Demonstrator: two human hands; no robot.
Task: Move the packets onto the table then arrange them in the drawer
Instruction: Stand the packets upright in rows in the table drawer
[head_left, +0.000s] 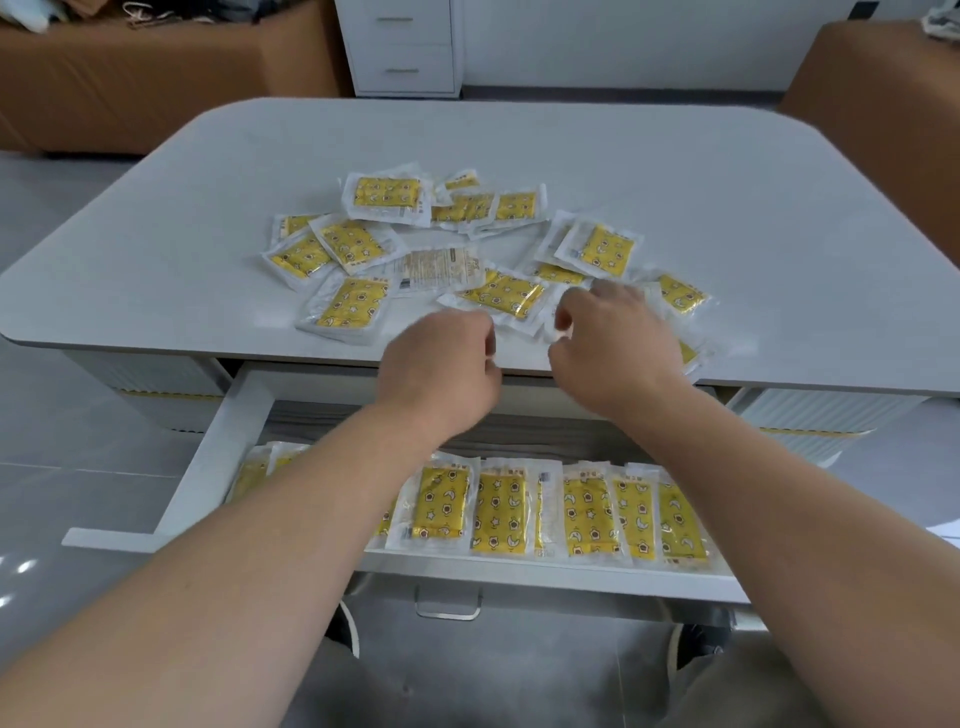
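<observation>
Several yellow star-patterned packets (385, 193) in clear wrappers lie scattered across the middle of the grey table (727, 218). Below the table's front edge the white drawer (208, 467) stands pulled out, and a row of packets (498, 506) lies side by side along its front. My left hand (441, 366) hovers at the table's front edge with its fingers curled closed and nothing visible in them. Just to its right, my right hand (615, 345) is closed over the clear edge of a packet (557, 318) on the table. Other packets are partly hidden under that hand.
A white cabinet with drawers (402, 47) stands behind the table. Brown sofas (130, 83) flank it at the back left and back right. The drawer's metal handle (449, 605) sticks out towards me, above my knees and shoes on the grey floor.
</observation>
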